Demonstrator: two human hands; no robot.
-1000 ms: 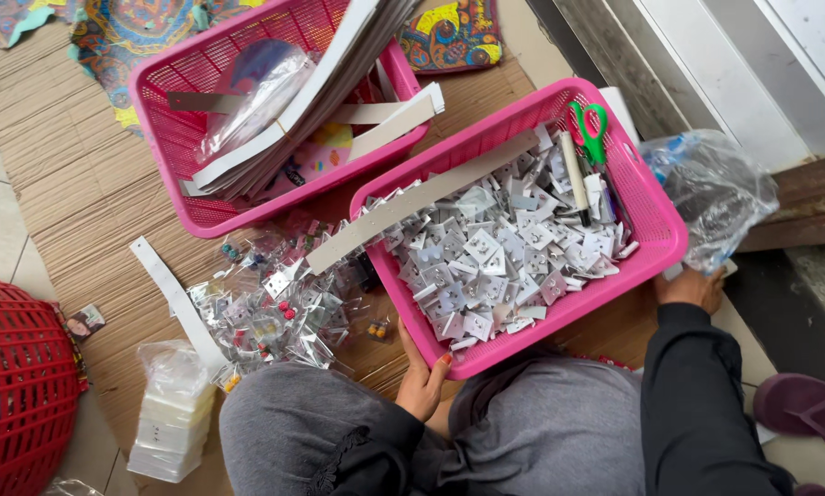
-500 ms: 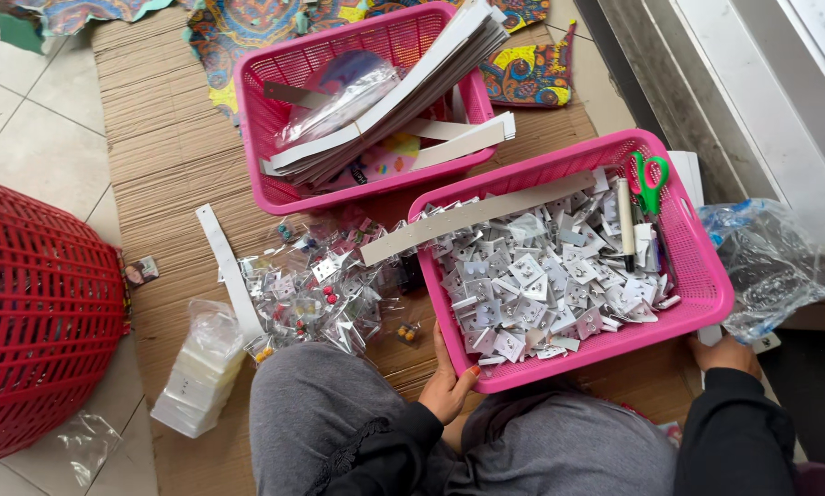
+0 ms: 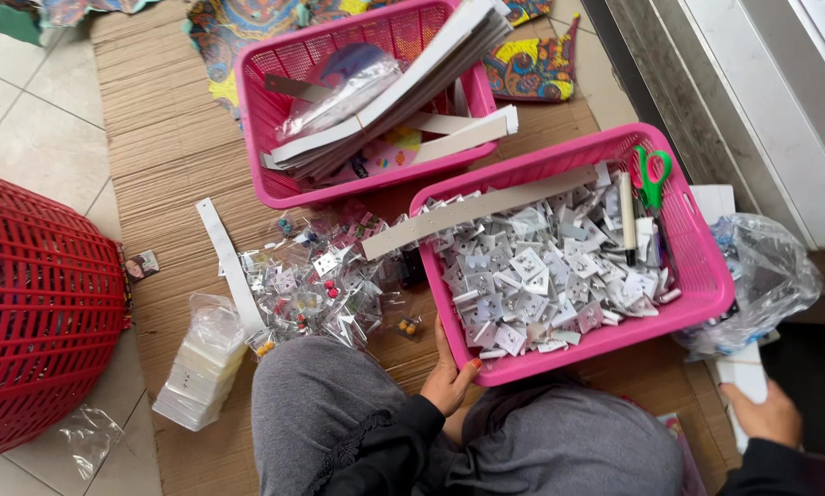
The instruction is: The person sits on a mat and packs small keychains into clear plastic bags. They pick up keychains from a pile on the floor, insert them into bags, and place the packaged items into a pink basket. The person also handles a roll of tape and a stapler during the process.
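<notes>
Compared with 0.5 s ago, the right hand [image 3: 763, 413] has left the pink basket [image 3: 706, 276] and now sits at the lower right of the frame, fingers loosely curled on a white flat piece [image 3: 741, 375] beside the clear plastic bag [image 3: 766, 276]; whether it grips the piece I cannot tell. The left hand [image 3: 451, 377] remains at the basket's lower-left corner, thumb on the rim, fingers underneath, clasping it. The basket, filled with small white cards [image 3: 545, 276], lies centre right, its near edge above the grey-clad lap. A second pink basket [image 3: 275, 138] sits just beyond it at upper centre. Bare woven mat [image 3: 146, 184] lies open to the left, bounded by the red basket [image 3: 36, 312] at the left edge.
</notes>
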